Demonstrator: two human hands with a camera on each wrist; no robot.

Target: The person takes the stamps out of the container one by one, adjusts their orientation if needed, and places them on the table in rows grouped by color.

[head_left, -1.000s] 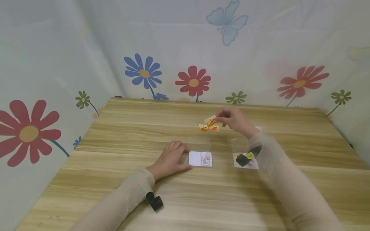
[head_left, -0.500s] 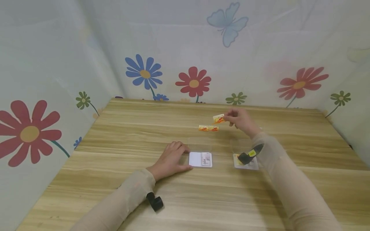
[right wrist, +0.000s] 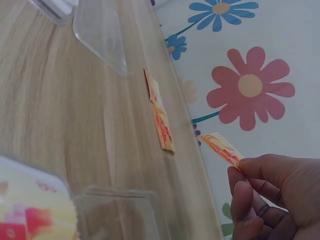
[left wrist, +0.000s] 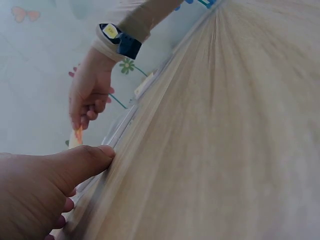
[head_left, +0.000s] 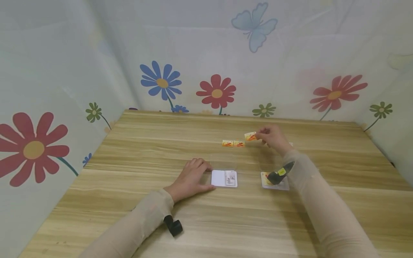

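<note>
My right hand (head_left: 273,138) pinches a small yellow-and-red printed card (head_left: 250,136) between thumb and forefinger; the right wrist view shows the card (right wrist: 220,148) held by one end. Left of it, two similar cards (head_left: 227,143) lie side by side on the table. My left hand (head_left: 190,179) rests on the table, thumb and fingertips at the left edge of an open clear-lidded case (head_left: 218,178) with a white interior and a grey printed piece in its right half. In the left wrist view, the thumb (left wrist: 85,162) lies along the case's edge.
A second open case (head_left: 266,184) with a yellow-and-red print stands to the right, partly hidden by the right wrist camera (head_left: 276,177). Its transparent lid (right wrist: 120,200) lies folded back. A small white piece (head_left: 291,144) shows behind the right wrist. A flowered curtain (head_left: 284,71) borders the table.
My right hand has carried its card rightward, away from above the two lying cards, and slightly lower over the last half second. The left hand and both cases stay put.
</note>
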